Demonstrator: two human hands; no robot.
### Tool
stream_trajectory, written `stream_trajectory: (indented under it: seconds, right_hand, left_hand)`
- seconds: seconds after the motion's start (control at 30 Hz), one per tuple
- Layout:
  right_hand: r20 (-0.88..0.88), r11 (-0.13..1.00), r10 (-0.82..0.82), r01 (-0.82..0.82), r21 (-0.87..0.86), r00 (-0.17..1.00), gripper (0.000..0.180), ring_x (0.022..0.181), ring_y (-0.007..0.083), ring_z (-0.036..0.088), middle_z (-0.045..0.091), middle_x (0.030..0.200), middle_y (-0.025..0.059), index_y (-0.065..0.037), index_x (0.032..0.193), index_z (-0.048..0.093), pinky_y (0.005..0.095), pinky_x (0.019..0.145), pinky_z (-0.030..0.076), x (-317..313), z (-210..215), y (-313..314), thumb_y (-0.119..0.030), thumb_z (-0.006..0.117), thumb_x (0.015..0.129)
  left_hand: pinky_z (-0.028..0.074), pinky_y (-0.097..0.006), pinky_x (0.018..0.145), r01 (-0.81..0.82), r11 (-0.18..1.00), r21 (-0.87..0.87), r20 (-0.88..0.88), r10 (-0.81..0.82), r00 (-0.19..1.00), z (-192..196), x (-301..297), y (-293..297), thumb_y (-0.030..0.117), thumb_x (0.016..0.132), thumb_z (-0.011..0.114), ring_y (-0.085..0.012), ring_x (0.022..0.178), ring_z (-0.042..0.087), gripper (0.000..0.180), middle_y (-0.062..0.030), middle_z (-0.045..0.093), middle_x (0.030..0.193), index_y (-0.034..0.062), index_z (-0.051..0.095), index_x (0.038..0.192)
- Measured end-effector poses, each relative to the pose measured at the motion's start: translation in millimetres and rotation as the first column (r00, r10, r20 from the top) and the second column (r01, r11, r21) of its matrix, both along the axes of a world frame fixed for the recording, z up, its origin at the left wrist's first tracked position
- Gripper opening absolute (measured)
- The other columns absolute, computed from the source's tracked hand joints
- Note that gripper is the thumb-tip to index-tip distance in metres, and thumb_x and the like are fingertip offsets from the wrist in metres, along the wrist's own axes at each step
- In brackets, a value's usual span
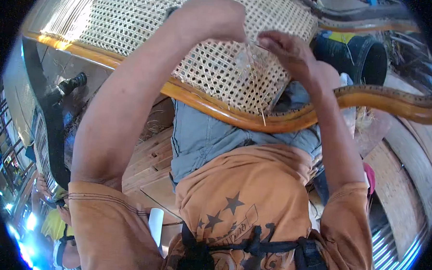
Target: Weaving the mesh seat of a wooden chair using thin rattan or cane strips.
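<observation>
— Cane webbing [214, 62], that open honeycomb weave, fills the top middle of the frame, stretched over a curved wooden frame [255, 120] that sweeps from the upper left down through the centre and off to the right.

— And the hands are both on it?

— Both up at the top centre. The left hand [216, 19] is bunched into a loose fist, knuckles over the weave, fingers curled together. Whether it pinches anything I cannot tell; the back of the hand hides the fingertips. The right hand [289, 49] sits just beside it, fingers drawn together on a thin pale cane strand [246, 56] that runs down toward the webbing.

— So the strand goes between the two hands?

— It seems to hang just under the gap between them, touching the weave. It is thin and partly washed out by the light, so I would not swear where it ends.

— What else is around?

— The person wears an orange shirt [252, 194] with dark stars and grey trousers [201, 134]; the frame rests across the lap. A black bucket [364, 57] stands at the upper right, behind the frame. Bare wooden boards [150, 156] show at left of centre, under the left forearm. At the far left edge there is a dark metal grille [44, 142], and another person in yellow [53, 224] shows low in the lower left corner, well apart from the work.
</observation>
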State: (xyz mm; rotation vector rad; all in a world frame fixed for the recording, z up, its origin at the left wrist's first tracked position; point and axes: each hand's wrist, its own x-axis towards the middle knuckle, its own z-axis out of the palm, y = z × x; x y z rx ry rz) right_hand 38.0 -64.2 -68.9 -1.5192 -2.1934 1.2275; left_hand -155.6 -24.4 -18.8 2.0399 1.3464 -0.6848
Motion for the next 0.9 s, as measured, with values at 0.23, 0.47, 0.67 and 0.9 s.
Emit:
stream_trajectory:
  seconds: [0.23, 0.47, 0.67, 0.9]
  right_hand:
    - [0.429, 0.999, -0.053, 0.047, 0.025, 0.902, 0.026, 0.081, 0.0362, 0.063, 0.065, 0.084, 0.0167, -0.009, 0.092, 0.066, 0.0423, 0.074, 0.05, 12, 2, -3, -0.03, 0.058, 0.08]
    - [0.5, 0.998, 0.02, -0.048, 0.043, 0.866, 0.023, 0.07, 0.0365, 0.061, 0.062, 0.073, 0.0191, -0.003, 0.086, 0.063, 0.039, 0.063, 0.049, 14, -4, 0, -0.024, 0.055, 0.081]
    - [0.437, 0.991, 0.091, -0.125, 0.049, 0.895, 0.024, 0.083, 0.0382, 0.062, 0.065, 0.086, 0.0203, -0.006, 0.087, 0.067, 0.0456, 0.075, 0.05, 37, -36, 2, -0.025, 0.056, 0.078]
    - [0.66, 0.983, 0.085, -0.171, 0.068, 0.746, 0.022, 0.093, 0.036, 0.059, 0.066, 0.088, 0.0134, -0.011, 0.089, 0.068, 0.0479, 0.079, 0.046, 5, 7, -8, -0.026, 0.054, 0.082]
  left_hand:
    - [0.051, -0.042, 0.07, 0.102, 0.977, 0.188, 0.181, -0.136, 0.974, -22, 31, -14, 0.015, 0.073, 0.056, -0.0293, 0.082, 0.065, 0.023, -0.0138, 0.067, 0.088, 0.0062, 0.069, 0.089]
    - [0.037, -0.053, 0.086, 0.182, 0.98, 0.081, 0.14, -0.192, 0.971, -8, 59, 1, 0.016, 0.079, 0.053, -0.0227, 0.095, 0.063, 0.029, -0.0046, 0.067, 0.103, 0.0152, 0.068, 0.104]
    - [0.051, -0.041, 0.071, 0.212, 0.953, 0.217, 0.194, -0.255, 0.947, -10, 77, -3, 0.015, 0.071, 0.057, -0.0258, 0.082, 0.066, 0.025, -0.0107, 0.068, 0.09, 0.0114, 0.07, 0.092]
    - [0.048, -0.038, 0.073, 0.188, 0.977, -0.102, 0.144, -0.172, 0.975, -53, 48, 2, 0.013, 0.068, 0.06, -0.0273, 0.09, 0.064, 0.031, -0.0128, 0.067, 0.096, 0.0112, 0.069, 0.097]
